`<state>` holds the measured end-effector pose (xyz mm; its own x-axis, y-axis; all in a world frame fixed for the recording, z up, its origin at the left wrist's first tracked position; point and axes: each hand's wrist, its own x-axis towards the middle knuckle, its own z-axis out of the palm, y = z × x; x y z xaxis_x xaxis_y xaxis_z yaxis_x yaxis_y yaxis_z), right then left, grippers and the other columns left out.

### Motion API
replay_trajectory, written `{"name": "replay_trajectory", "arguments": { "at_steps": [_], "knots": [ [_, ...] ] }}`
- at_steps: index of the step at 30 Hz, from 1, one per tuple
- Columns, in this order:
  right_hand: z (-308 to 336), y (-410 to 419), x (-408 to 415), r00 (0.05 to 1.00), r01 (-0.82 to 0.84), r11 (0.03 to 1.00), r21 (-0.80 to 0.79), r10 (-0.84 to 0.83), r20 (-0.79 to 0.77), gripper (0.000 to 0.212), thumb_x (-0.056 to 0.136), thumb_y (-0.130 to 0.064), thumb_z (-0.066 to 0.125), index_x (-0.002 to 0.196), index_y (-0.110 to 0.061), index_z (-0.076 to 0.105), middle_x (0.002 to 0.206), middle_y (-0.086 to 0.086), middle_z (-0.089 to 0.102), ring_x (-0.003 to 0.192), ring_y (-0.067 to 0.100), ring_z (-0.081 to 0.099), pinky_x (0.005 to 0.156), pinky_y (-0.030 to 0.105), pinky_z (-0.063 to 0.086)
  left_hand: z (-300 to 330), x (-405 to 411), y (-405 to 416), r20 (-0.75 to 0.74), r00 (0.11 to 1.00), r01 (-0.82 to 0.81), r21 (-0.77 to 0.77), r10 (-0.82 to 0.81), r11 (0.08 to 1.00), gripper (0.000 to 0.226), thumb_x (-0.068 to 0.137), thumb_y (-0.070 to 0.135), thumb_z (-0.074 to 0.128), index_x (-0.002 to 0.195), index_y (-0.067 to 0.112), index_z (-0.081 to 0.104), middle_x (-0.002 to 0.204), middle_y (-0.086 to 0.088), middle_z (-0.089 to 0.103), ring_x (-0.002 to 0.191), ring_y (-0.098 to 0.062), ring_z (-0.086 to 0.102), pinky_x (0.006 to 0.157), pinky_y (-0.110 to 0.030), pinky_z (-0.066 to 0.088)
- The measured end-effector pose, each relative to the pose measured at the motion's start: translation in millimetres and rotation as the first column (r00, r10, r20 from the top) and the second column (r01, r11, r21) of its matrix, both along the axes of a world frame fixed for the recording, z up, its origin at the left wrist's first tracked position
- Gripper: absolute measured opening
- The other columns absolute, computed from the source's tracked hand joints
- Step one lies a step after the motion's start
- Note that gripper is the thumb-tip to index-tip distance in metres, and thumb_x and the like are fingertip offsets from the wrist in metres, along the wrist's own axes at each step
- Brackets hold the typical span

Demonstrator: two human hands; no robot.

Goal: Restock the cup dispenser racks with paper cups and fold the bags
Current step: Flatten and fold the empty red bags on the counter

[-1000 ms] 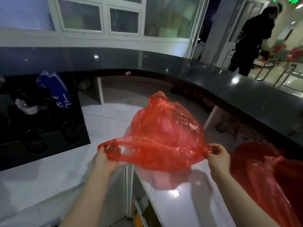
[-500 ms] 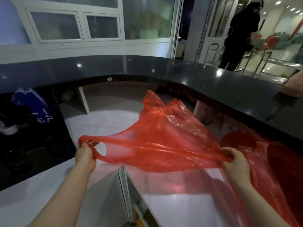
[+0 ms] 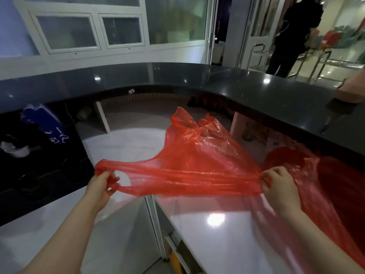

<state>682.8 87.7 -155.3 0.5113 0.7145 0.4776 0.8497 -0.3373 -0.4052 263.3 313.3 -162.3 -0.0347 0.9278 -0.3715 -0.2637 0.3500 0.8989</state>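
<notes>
Item: red plastic bag, empty, held in the air above the white counter near its front corner. Left hand clamped on one handle loop, right hand on the other, hands wide apart, likely to pull the film taut and flat for folding. Second red bag lies along the counter's right edge.

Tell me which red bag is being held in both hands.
The red bag in the middle, stretched between both hands; the other red bag lies on the counter at right.
</notes>
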Motion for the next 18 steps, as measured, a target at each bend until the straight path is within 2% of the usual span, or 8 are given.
{"name": "replay_trajectory", "arguments": {
  "at_steps": [3,7,9,11,12,14,16,18],
  "knots": [
    [1.9,4.3,-6.4,0.993,-0.098,0.994,-0.055,0.101,0.065,0.018,0.07,0.006,0.069,0.079,-0.009,0.063,0.082,0.012,0.061,0.078,0.036,0.054,0.071,0.041,0.044,2.2,-4.1,-16.0,0.049,0.986,0.163,-0.05,-0.16,0.985,0.024,0.085,-0.004,0.044,0.083,0.017,0.056,0.066,0.0,0.057,0.068,-0.014,0.06,0.06,-0.031,0.05],
    [-2.2,9.9,-15.3,0.993,-0.108,0.994,-0.029,0.106,-0.043,0.013,0.082,-0.002,0.062,0.091,-0.011,0.058,0.084,0.012,0.062,0.078,0.035,0.056,0.066,0.04,0.044,11.3,-7.3,-30.9,0.077,0.929,0.363,-0.005,-0.362,0.932,0.045,0.078,-0.014,0.036,0.104,0.013,0.063,0.074,-0.008,0.063,0.067,-0.02,0.062,0.058,-0.034,0.054],
    [-3.7,8.8,-15.3,0.99,-0.14,0.989,-0.036,0.139,-0.029,0.021,0.08,-0.008,0.07,0.098,-0.011,0.06,0.089,0.009,0.062,0.081,0.032,0.057,0.067,0.036,0.042,14.7,-8.3,-32.6,0.054,0.935,0.35,0.025,-0.351,0.936,0.043,0.083,-0.017,0.036,0.104,0.009,0.061,0.072,-0.009,0.063,0.066,-0.02,0.062,0.055,-0.031,0.056],
    [-3.3,6.8,-12.8,0.978,-0.197,0.969,-0.149,0.205,0.039,0.042,0.069,-0.019,0.083,0.103,-0.01,0.062,0.09,0.007,0.063,0.079,0.031,0.057,0.068,0.037,0.043,17.2,-8.4,-32.0,0.076,0.949,0.304,0.047,-0.307,0.951,0.028,0.09,-0.013,0.041,0.098,0.007,0.06,0.076,-0.011,0.062,0.071,-0.022,0.062,0.057,-0.031,0.058],
    [-3.5,6.1,-12.0,0.965,-0.214,0.951,-0.225,0.241,0.104,0.049,0.063,-0.028,0.087,0.101,-0.011,0.063,0.088,0.005,0.063,0.076,0.03,0.057,0.065,0.037,0.044,18.2,-7.9,-31.0,0.094,0.952,0.285,0.058,-0.29,0.957,0.022,0.093,-0.009,0.043,0.094,0.007,0.059,0.077,-0.01,0.06,0.073,-0.023,0.062,0.057,-0.031,0.058],
    [-5.0,6.2,-12.5,0.932,-0.217,0.918,-0.331,0.296,0.21,0.044,0.058,-0.033,0.089,0.089,-0.013,0.064,0.081,0.004,0.059,0.071,0.031,0.055,0.059,0.037,0.043,19.8,-5.7,-27.3,0.108,0.962,0.244,0.069,-0.251,0.967,0.015,0.097,0.002,0.045,0.09,0.009,0.057,0.073,-0.006,0.054,0.074,-0.024,0.062,0.058,-0.033,0.059],
    [-4.9,9.2,-14.0,0.942,-0.185,0.928,-0.324,0.261,0.209,0.026,0.063,-0.014,0.083,0.075,-0.01,0.06,0.077,0.007,0.053,0.07,0.033,0.053,0.055,0.041,0.045,21.3,-2.7,-21.0,0.049,0.979,0.192,0.082,-0.197,0.978,0.012,0.098,0.01,0.048,0.09,0.01,0.057,0.07,-0.003,0.047,0.065,-0.018,0.06,0.058,-0.03,0.059],
    [-4.2,13.5,-12.2,0.977,-0.126,0.965,-0.23,0.16,0.138,0.02,0.066,0.005,0.07,0.068,-0.006,0.054,0.072,0.012,0.048,0.066,0.034,0.049,0.053,0.043,0.042,22.9,-2.6,-11.7,-0.104,0.992,0.078,0.138,-0.064,0.987,0.012,0.098,0.012,0.048,0.09,0.012,0.058,0.07,-0.002,0.044,0.054,-0.011,0.051,0.051,-0.025,0.052]
  ]
}}
